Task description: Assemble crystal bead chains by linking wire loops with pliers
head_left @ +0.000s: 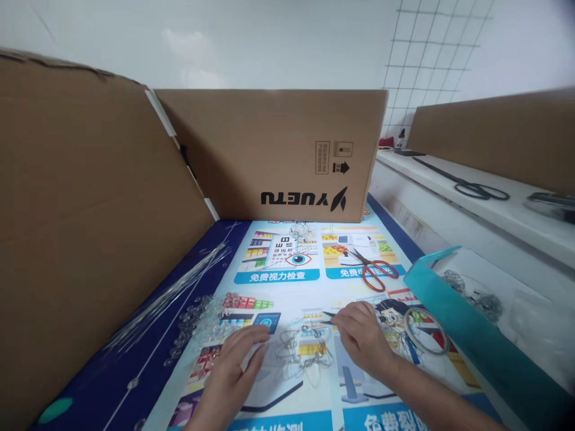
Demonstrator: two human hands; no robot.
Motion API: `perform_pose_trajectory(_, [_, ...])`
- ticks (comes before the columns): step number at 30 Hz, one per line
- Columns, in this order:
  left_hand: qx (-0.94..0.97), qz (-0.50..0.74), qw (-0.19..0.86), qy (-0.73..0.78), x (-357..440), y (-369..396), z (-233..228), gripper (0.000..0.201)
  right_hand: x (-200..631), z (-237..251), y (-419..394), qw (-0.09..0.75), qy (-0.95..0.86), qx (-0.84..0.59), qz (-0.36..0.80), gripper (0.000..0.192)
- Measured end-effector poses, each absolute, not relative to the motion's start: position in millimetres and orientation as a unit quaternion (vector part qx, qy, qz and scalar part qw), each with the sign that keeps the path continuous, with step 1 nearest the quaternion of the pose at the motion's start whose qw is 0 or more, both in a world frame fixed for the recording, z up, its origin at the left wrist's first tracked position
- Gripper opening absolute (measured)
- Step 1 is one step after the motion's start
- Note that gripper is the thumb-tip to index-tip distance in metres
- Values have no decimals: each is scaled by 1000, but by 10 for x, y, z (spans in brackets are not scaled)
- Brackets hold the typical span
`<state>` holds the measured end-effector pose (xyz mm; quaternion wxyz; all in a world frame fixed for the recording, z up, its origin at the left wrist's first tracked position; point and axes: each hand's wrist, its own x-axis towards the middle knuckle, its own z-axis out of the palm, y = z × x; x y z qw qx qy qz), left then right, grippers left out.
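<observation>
On the printed sheet lies a looped piece of thin wire with clear beads, between my two hands. My left hand rests just left of it, thumb and fingers slightly apart, with nothing visible between them. My right hand is closed around tweezers; only the two dark, pointed tips show, above the wire piece's upper right side. Loose clear beads are heaped left of my left hand. A ring-shaped coil lies right of my right hand.
Red-handled scissors lie open beyond my right hand. Straight wires lie at left. Another wire piece sits near the cardboard box. A teal box with wire pieces stands at right. Black scissors lie on the white ledge.
</observation>
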<state>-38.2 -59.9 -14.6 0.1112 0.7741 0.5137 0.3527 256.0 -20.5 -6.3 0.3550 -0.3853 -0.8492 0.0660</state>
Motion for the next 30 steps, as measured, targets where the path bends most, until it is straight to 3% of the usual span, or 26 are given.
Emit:
perform_pose_trajectory(7, [839, 315, 124, 427, -296, -658, 29, 15, 2540, -9, -280, 340, -873, -332, 109, 29])
perform_pose_trajectory(11, [896, 214, 140, 363, -187, -714, 148, 22, 2516, 83, -345, 274, -912, -273, 135, 26])
perform_pose_trajectory(15, [907, 141, 150, 367, -112, -721, 156, 13, 2490, 127, -370, 198, -935, -266, 122, 10])
perform_pose_trajectory(30, [895, 145, 110, 407, -131, -716, 201, 12, 2493, 135, -359, 162, -940, -274, 118, 4])
